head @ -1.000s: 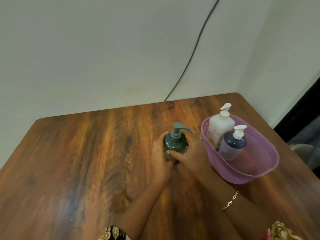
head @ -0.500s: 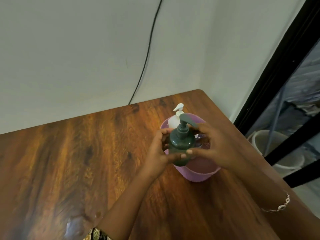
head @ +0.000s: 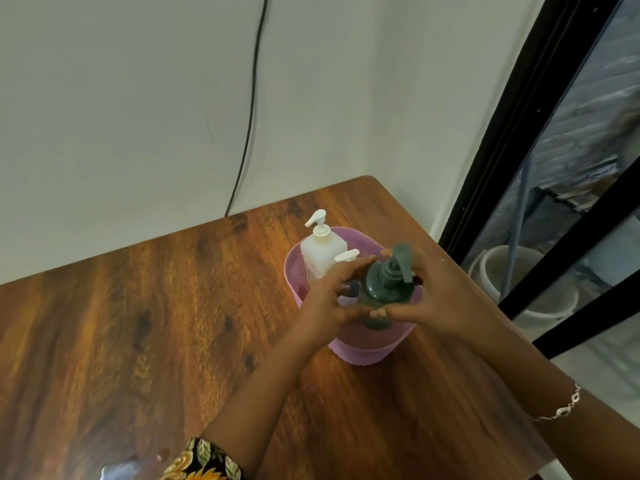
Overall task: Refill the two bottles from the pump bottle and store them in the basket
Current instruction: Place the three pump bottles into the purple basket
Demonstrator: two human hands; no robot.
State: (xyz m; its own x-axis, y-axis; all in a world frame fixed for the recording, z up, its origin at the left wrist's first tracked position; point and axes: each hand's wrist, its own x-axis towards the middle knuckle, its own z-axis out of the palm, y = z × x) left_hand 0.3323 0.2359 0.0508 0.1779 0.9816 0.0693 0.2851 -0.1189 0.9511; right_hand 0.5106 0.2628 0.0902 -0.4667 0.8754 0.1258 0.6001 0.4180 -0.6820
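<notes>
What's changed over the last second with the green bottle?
The left hand and right hand lifted the green pump bottle off the table and carried it right, over the pink basket. They still grip it. The white bottle stays standing in the basket.

Before you the table (head: 138,323) is glossy grained wood, the basket (head: 367,348) lilac plastic with ribbed, perforated walls, the green bottle (head: 384,289) smooth, dull-sheened plastic, the white bottle (head: 320,251) smooth plastic, your bracelet (head: 561,408) shiny metal and your sleeve (head: 204,462) printed cloth.
</notes>
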